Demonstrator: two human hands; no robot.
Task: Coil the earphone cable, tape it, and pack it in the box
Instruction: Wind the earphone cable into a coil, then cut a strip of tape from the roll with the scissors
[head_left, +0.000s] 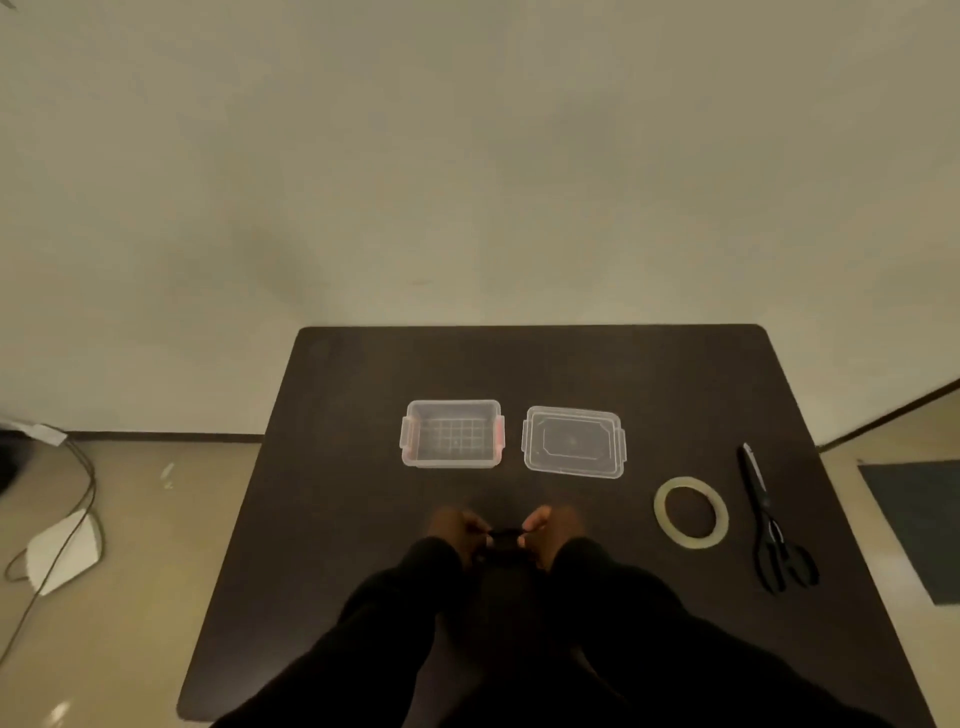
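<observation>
My left hand (457, 527) and my right hand (550, 525) meet over the near middle of the dark table (353, 519). Between their fingertips sits a small black bundle, the earphone cable (505, 543), and both hands pinch it; its shape is hard to make out against the dark table. Behind the hands stands an open clear plastic box (451, 434) with reddish side clips. Its clear lid (573, 441) lies flat to the right of it. A roll of clear tape (691, 512) lies flat further right, beside black scissors (774, 525).
The table ends at a pale wall behind. On the floor to the left lie a grey cable (78, 514) and a white face mask (62, 551). A dark mat (919, 525) lies on the floor at the right.
</observation>
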